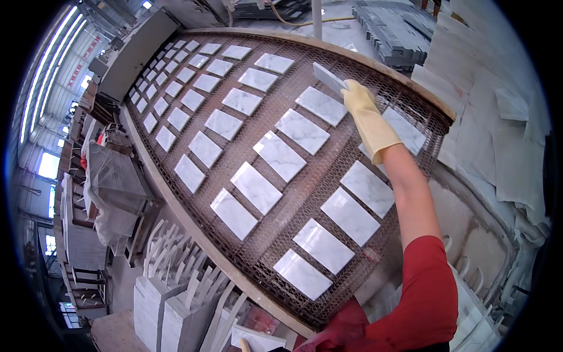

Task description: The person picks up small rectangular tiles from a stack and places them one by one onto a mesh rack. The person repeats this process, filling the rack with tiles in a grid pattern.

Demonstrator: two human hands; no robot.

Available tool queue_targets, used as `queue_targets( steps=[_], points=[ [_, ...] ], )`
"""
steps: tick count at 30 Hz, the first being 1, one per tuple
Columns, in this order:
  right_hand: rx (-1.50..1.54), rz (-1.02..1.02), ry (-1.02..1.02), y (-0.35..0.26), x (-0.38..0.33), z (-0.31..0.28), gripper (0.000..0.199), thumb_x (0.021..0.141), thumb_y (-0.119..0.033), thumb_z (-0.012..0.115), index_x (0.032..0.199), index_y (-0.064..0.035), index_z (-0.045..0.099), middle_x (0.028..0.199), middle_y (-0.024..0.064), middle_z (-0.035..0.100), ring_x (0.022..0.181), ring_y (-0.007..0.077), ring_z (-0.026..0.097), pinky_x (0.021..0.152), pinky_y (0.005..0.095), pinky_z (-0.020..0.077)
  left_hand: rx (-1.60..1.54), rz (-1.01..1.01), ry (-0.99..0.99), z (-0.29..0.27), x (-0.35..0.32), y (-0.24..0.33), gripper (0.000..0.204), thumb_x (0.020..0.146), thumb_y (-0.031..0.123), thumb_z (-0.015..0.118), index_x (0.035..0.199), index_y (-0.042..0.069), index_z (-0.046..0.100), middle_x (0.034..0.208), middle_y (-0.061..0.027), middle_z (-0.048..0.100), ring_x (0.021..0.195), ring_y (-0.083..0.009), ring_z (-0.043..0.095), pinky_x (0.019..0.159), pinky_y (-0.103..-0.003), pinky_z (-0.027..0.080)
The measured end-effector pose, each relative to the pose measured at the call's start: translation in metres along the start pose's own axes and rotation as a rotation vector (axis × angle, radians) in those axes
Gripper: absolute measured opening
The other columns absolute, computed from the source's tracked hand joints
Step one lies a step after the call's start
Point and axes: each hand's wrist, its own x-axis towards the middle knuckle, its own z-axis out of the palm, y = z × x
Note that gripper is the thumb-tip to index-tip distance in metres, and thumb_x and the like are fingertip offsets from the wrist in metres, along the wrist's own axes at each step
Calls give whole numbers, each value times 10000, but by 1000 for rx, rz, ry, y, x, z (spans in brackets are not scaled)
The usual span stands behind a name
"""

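My right hand (365,111), gloved yellow, pinches a white tile (328,78) in closed fingers, tilted above the mesh belt (275,217). More tiles (302,131) lie just below my fingertips.

This is a stone-tile factory hall, an industrial workshop. A wide wire-mesh conveyor belt (275,193) with a wooden rim runs through the middle, carrying rows of cut white marble tiles (280,156) with grey veining, laid out flat and apart from one another. Beside the belt, more tiles stand on edge in racks (176,281), and grey stone pieces are stacked on a pallet (393,29) at the far end. Long strip lights (50,64) hang under a high shed roof, and a plastic-sheeted bundle (114,182) sits on the floor by the belt.
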Motion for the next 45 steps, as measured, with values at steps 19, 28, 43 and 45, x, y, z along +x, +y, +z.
queue_targets(
  steps=[19,28,43,45],
  points=[
    [184,-68,364,23,-38,24,566,1017,-327,700,1549,-162,598,1464,190,674,1295,376,669,1106,472,522,108,-207,146,-94,14,-58,758,993,-225,487,1699,14,346,1394,-183,661,1181,-267,689,1071,-406,576],
    [314,-348,148,18,-240,15,497,1026,-181,726,1510,-104,646,1342,148,740,1117,235,722,997,352,571,-77,-81,-71,-24,13,-42,479,1102,196,455,1534,-4,507,1333,-189,705,1207,-313,696,1106,-468,552],
    [500,-477,-703,-157,-704,42,962,898,-366,861,1679,-61,390,1607,240,546,1447,432,554,1220,482,442,-195,34,-453,-47,67,29,509,1116,188,588,1578,2,482,1522,-163,620,1397,-288,606,1199,-463,473],
    [429,-465,-663,-178,-726,60,1100,836,-428,899,1698,-51,330,1627,249,516,1442,449,550,1218,491,444,-317,21,-529,-51,65,35,554,1127,264,583,1609,28,446,1573,-164,567,1456,-305,558,1226,-493,446]
  ],
)
